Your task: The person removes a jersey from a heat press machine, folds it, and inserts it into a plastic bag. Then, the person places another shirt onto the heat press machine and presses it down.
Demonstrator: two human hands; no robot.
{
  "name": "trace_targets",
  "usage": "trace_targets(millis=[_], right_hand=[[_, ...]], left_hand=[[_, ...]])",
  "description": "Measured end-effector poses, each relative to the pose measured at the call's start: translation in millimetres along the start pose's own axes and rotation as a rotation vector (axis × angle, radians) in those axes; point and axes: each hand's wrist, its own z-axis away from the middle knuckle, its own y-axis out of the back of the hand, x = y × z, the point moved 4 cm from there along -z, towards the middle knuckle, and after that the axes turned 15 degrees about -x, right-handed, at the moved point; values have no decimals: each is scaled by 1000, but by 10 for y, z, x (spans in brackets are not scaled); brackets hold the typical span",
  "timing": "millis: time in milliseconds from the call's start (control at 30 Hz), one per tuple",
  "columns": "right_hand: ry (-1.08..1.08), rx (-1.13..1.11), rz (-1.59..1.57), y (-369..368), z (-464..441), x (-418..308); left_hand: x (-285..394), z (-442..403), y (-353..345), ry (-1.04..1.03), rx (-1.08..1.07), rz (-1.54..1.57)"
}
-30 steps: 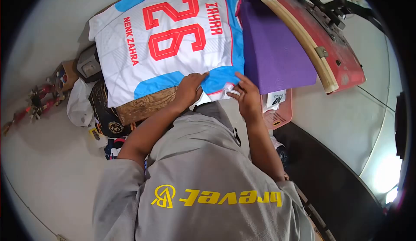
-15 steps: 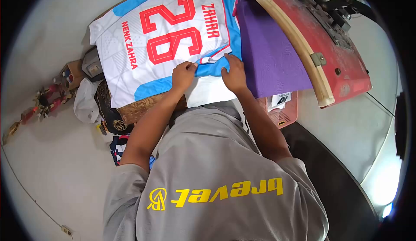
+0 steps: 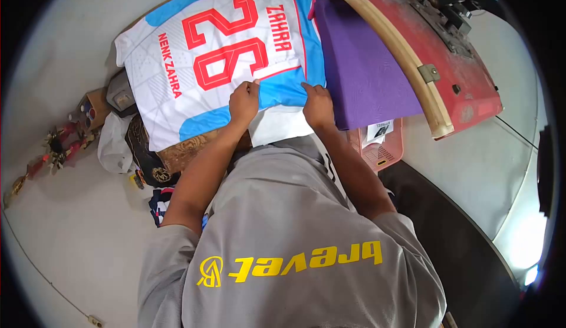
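Observation:
A white and light-blue sports jersey (image 3: 162, 101) lies spread out in front of me, with a red 26 and red lettering on it. Its blue sleeve (image 3: 282, 89) is nearest to me. My left hand (image 3: 243, 105) is closed on the left edge of this sleeve, fingers pinched. At the sleeve's right edge, my right hand (image 3: 319, 107) grips the cloth between thumb and fingers. A white sheet (image 3: 280, 126) shows under the sleeve, between my hands and my body.
Right of the jersey is a purple padded surface (image 3: 368, 74), beside a red heat-press-like plate (image 3: 457, 62) with a pale edge strip. A pink basket (image 3: 386, 151) sits below. At left are a white plastic bag (image 3: 115, 142), a black bag (image 3: 156, 166) and a grey box (image 3: 121, 92).
The blue sleeve was bunched and folded; now it is pulled flatter and wider between my hands. My right hand has shifted slightly down. The view has shifted a little.

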Motion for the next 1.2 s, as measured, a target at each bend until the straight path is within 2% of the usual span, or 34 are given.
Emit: trace_targets(millis=[33,200,300,333,400,467,533,600,700,800,933,1100,1200], right_hand=[[39,53,-14,30,0,-19],[-61,144,113,223,2,-158],[-147,67,182,149,46,-165],[-91,130,195,187,84,-248],[25,247,216,227,179,-422],[177,226,220,122,232,-496],[240,112,127,6,272,-548],[235,83,154,-166,237,-462],[217,102,144,-278,134,-257],[239,146,170,-239,121,-136],[284,203,266,-136,205,-186],[359,150,355,55,337,-267],[283,24,249,161,464,-312]], left_hand=[[9,-2,-13,-65,48,79],[31,60,-63,-39,-68,91],[123,249,1,-152,-47,101],[127,329,38,-242,-22,113],[71,511,193,-493,21,-61],[-12,720,439,-527,22,-190],[-335,854,680,-583,10,-308],[-666,1060,960,-563,84,-437],[-1153,1333,1470,-410,73,-587],[-1780,1521,1901,-357,184,-625],[-2043,1657,2246,-221,256,-733],[-2152,1695,2319,-328,320,-731],[-2188,1892,2358,-256,269,-636]])
